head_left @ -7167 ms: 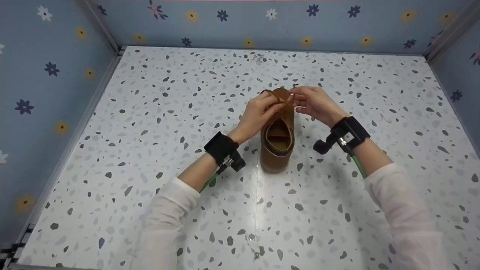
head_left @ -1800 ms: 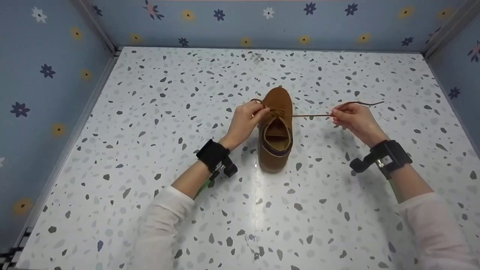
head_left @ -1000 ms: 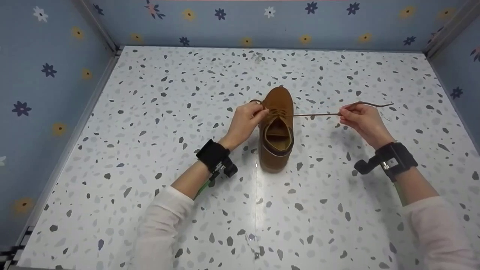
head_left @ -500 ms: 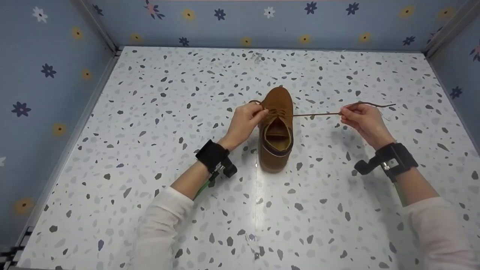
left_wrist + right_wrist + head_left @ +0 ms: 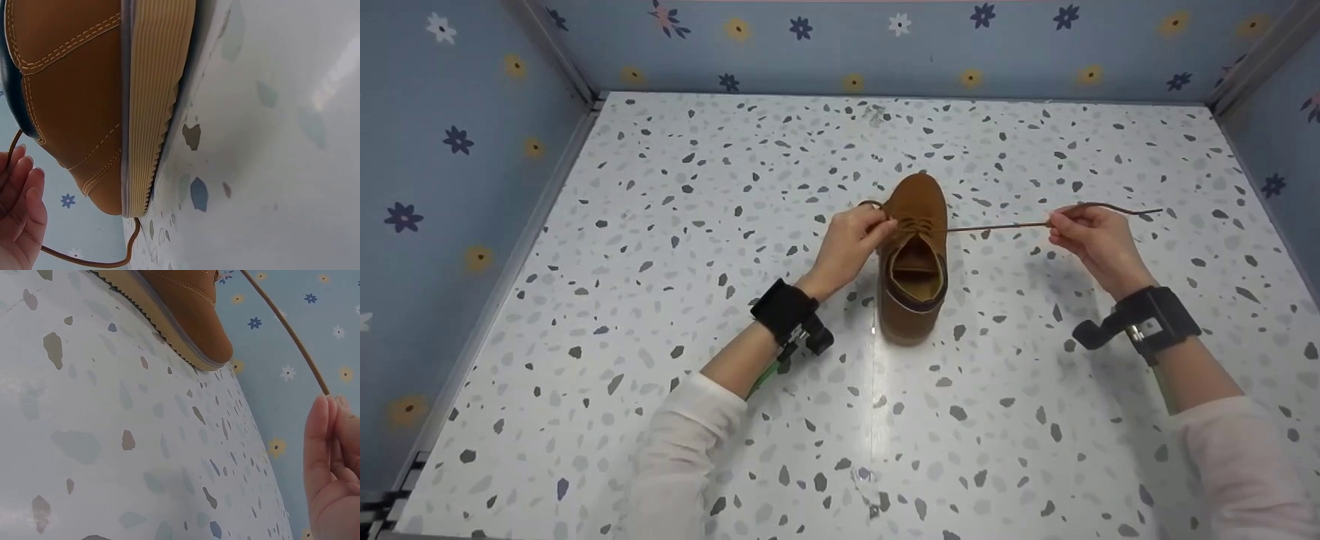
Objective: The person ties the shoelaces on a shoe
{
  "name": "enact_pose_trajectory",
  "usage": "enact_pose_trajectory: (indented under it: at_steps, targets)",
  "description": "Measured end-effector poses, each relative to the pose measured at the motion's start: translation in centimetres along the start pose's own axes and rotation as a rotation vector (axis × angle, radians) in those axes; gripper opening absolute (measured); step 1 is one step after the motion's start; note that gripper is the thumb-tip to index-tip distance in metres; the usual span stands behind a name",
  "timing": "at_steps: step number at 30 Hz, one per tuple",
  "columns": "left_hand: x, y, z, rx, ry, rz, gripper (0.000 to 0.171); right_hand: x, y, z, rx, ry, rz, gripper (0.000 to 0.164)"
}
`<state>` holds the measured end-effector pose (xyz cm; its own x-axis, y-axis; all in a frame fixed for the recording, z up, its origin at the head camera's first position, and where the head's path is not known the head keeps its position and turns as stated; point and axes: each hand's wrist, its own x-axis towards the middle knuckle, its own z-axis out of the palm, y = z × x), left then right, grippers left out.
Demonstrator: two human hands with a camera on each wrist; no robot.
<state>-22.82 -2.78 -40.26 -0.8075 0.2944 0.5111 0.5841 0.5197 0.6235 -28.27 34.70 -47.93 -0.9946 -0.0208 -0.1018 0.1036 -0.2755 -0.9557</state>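
A brown lace-up shoe [image 5: 919, 196] stands upright with its toe pointing away from me and its opening towards me. On its left side my left hand [image 5: 847, 236] pinches one end of the shoelace close to the eyelets. The tail of that shoelace [image 5: 95, 263] dangles past the fingers in the left wrist view. Off to the right, my right hand [image 5: 1099, 244] pinches the other lace end between thumb and forefinger. This right shoelace [image 5: 997, 226] runs straight and taut from the shoe, its free tip trailing beyond the hand.
The shoe rests on a white speckled tabletop [image 5: 720, 225]. Blue floral panels [image 5: 930, 52] wall the back and both sides. Each wrist wears a black camera strap [image 5: 1159, 319] with a green cable.
Both hands were together over the laces, near a loop. My left hand has shifted to the shoe's left side; my right hand has drawn its lace end far right, lately creeping slightly farther.
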Motion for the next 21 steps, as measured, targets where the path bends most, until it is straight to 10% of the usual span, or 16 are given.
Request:
enact_pose_trajectory:
  at_steps: [21]
  targets:
    - [-0.01, -0.09, -0.12, 0.016, -0.023, -0.002, 0.023, 0.04, -0.15, -0.46, 0.074, 0.035, -0.055, 0.034]
